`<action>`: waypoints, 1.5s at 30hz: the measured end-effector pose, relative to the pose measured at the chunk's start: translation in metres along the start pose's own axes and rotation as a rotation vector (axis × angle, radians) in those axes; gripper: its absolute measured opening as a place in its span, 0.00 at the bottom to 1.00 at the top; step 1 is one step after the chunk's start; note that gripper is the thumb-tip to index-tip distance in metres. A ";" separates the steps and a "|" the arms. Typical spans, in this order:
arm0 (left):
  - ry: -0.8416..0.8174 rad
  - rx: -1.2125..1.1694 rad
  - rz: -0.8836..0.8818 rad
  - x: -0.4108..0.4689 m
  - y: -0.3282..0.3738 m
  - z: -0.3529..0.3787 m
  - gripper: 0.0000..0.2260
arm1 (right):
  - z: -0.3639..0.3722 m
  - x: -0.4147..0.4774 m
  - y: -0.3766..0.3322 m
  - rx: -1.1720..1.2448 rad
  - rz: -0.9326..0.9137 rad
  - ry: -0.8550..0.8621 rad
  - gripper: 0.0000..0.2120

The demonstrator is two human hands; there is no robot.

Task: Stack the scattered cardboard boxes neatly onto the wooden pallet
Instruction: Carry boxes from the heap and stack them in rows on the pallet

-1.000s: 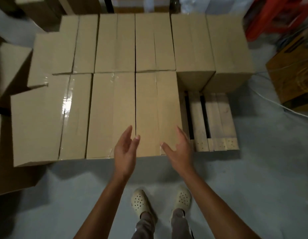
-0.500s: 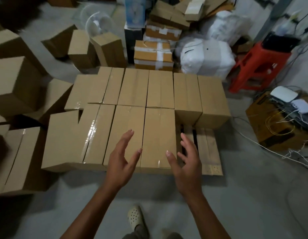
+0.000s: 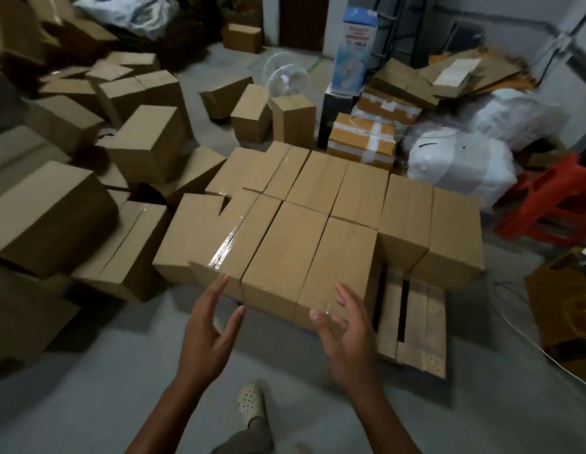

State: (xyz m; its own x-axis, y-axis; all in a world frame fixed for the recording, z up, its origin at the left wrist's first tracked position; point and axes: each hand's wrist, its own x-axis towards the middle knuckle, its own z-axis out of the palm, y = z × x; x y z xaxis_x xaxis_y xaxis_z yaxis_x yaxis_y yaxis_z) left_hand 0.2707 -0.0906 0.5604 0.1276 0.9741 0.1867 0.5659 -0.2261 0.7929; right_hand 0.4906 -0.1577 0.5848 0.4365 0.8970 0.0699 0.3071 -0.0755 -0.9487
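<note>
My view has lifted in the last second. It was pointed straight down onto the box tops, and now it takes in the room beyond the slatted wooden pallet [image 3: 416, 326]. The layer of plain brown cardboard boxes [image 3: 301, 224] on the pallet sits just as it did, two rows packed side against side, with nothing added or shifted.

My left hand [image 3: 208, 335] and right hand [image 3: 347, 337] have stayed empty, fingers spread and palms turned toward each other, hovering at the pallet's near edge. The right hand overlaps the corner of the nearest box in the picture, but I cannot tell whether it touches. I read this as a moment between boxes, with the head coming up to pick the next one.

Bare slats at the pallet's near right corner show that this layer still has a gap. There are plenty of candidates:
- A tumbled brown cardboard box [image 3: 144, 142] and a larger tilted brown box [image 3: 46, 217] lie on the grey concrete floor [image 3: 88, 388] to the left of the pallet.
- A small upright brown carton [image 3: 293, 121] stands just beyond the pallet's far edge.

Judging by how many boxes are still loose, the stacking is well begun but far from finished. The next move will likely mean stepping left of the pallet.
</note>
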 end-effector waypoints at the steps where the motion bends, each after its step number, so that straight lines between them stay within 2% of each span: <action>1: 0.017 0.001 -0.006 -0.007 -0.003 -0.009 0.28 | 0.007 -0.006 -0.002 0.001 -0.001 -0.032 0.37; 7: 0.107 0.032 -0.111 -0.040 -0.024 -0.064 0.34 | 0.057 -0.033 -0.014 -0.034 -0.020 -0.236 0.28; 18: 0.266 0.071 -0.342 -0.059 -0.121 -0.169 0.30 | 0.214 -0.045 -0.047 -0.119 -0.058 -0.593 0.26; 29: 0.289 0.081 -0.442 0.000 -0.258 -0.317 0.31 | 0.428 -0.025 -0.098 -0.161 -0.078 -0.697 0.25; 35: 0.355 0.045 -0.490 0.033 -0.302 -0.361 0.31 | 0.514 -0.004 -0.117 -0.165 -0.081 -0.792 0.25; 45: 0.532 0.041 -0.683 0.120 -0.400 -0.438 0.32 | 0.692 0.093 -0.146 -0.164 -0.125 -0.939 0.26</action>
State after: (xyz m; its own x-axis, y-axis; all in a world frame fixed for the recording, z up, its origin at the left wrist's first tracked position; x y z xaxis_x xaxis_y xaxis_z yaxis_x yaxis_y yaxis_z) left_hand -0.2971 0.1147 0.5191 -0.6435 0.7624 -0.0681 0.4100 0.4185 0.8104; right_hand -0.0987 0.2381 0.5168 -0.4407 0.8804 -0.1754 0.4508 0.0480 -0.8914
